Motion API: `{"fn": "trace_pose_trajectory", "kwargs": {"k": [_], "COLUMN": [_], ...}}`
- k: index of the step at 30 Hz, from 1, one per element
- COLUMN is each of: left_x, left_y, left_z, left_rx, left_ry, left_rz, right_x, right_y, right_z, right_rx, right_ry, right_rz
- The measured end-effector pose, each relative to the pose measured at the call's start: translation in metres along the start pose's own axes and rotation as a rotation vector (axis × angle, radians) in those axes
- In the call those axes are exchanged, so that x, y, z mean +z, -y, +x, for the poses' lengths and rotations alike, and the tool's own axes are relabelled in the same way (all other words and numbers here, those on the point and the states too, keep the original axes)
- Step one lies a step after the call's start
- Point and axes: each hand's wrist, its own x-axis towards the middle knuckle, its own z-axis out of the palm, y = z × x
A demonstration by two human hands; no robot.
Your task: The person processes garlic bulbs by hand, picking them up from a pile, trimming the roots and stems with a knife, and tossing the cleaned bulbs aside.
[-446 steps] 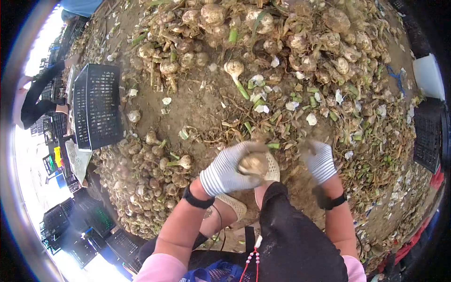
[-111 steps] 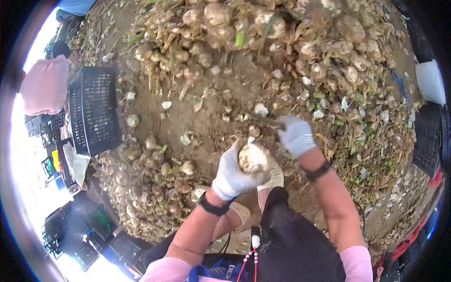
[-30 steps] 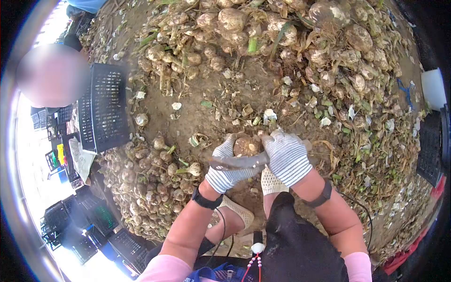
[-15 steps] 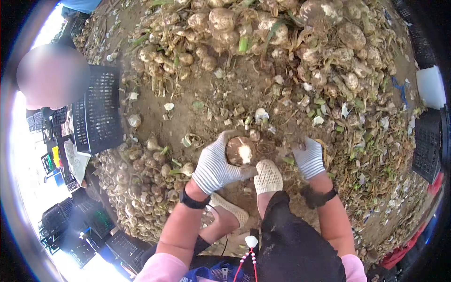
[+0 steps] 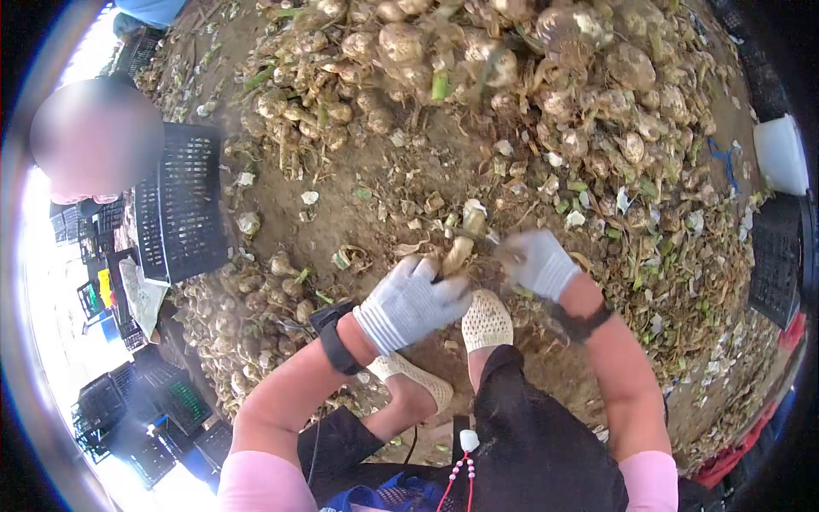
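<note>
My left hand (image 5: 414, 300), in a striped white glove, is closed around a garlic bulb that is mostly hidden by the fingers. Its pale stalk (image 5: 461, 250) points up and away from me. My right hand (image 5: 539, 266), gloved too and slightly blurred, is closed at the right of the stalk. From it a thin, dark blade, apparently a knife (image 5: 479, 236), reaches across the stalk; its handle is hidden in the fingers. Beyond both hands lies a large heap of garlic (image 5: 401, 51) with dirt and stems on it.
A pile of trimmed bulbs (image 5: 247, 320) lies to the left, below a black crate (image 5: 183, 205), with another person beside it. Stem scraps (image 5: 648, 282) cover the ground on the right. A white bucket (image 5: 780, 156) stands at the far right. My light perforated shoes (image 5: 487, 320) are just below the hands.
My left hand has turned over, so the bulb's pale cut face no longer shows and its stalk points away. My right hand has moved left and up, bringing the blade to the stalk.
</note>
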Motion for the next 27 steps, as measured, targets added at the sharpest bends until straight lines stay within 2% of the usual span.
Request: {"fn": "trace_pose_trajectory", "kwargs": {"k": [1, 2, 3, 5, 7, 8, 9, 10, 11, 13, 15, 17, 19, 21, 22, 24, 25, 27], "left_x": [-0.002, -0.007, -0.009, -0.007, -0.019, -0.023, -0.047, -0.061, -0.073, -0.085, -0.055, -0.015, 0.024, 0.08, 0.09, 0.102, 0.093, 0.06], "left_y": [0.004, 0.007, 0.008, 0.018, 0.041, 0.05, 0.059, 0.068, 0.066, 0.068, 0.088, 0.127, 0.174, 0.229, 0.23, 0.233, 0.223, 0.179], "left_z": [-0.003, -0.013, -0.02, -0.049, -0.082, -0.122, -0.137, -0.154, -0.149, -0.118, -0.086, -0.04, 0.007, 0.036, 0.047, 0.065, 0.072, 0.074], "left_rx": [-0.008, -0.04, -0.154, -0.392, -0.808, -1.1, -1.316, -1.431, -1.597, -1.47, -1.23, -1.156, -1.209, -1.215, -1.197, -1.339, -1.327, -1.41], "left_ry": [-0.093, -0.068, -0.005, 0.028, 0.689, 0.819, 1.135, 1.227, 1.076, 0.614, 0.123, -0.14, -0.108, 0.075, 0.081, 0.095, 0.098, 0.202], "left_rz": [0.052, -0.005, -0.024, 0.004, -0.003, 0.01, -0.04, -0.014, 0.148, 0.115, 0.094, -0.115, -0.131, -0.179, -0.196, -0.182, -0.179, -0.681], "right_x": [0.008, 0.012, 0.023, 0.033, 0.037, 0.038, 0.035, 0.032, 0.033, 0.036, 0.046, 0.048, 0.031, 0.023, 0.022, 0.013, 0.012, 0.013], "right_y": [-0.021, -0.028, -0.031, -0.038, -0.044, -0.045, -0.044, -0.041, -0.037, -0.034, -0.039, -0.037, -0.027, -0.029, -0.032, -0.027, -0.028, -0.03], "right_z": [-0.014, -0.033, -0.056, -0.071, -0.074, -0.073, -0.069, -0.065, -0.062, -0.048, -0.027, -0.018, -0.02, -0.031, -0.038, -0.048, -0.051, -0.056], "right_rx": [0.01, 0.102, 0.204, 0.312, 0.326, 0.358, 0.347, 0.321, 0.303, 0.263, 0.121, 0.17, 0.164, 0.235, 0.278, 0.36, 0.366, 0.307], "right_ry": [0.038, -0.078, -0.172, -0.366, -0.358, -0.336, -0.331, -0.298, -0.259, -0.254, -0.258, -0.256, -0.244, -0.227, -0.23, -0.281, -0.29, -0.335], "right_rz": [-0.219, 0.055, 0.345, 0.422, 0.442, 0.452, 0.451, 0.444, 0.44, 0.422, 0.551, 0.619, 0.416, 0.362, 0.361, 0.411, 0.417, 0.389]}}
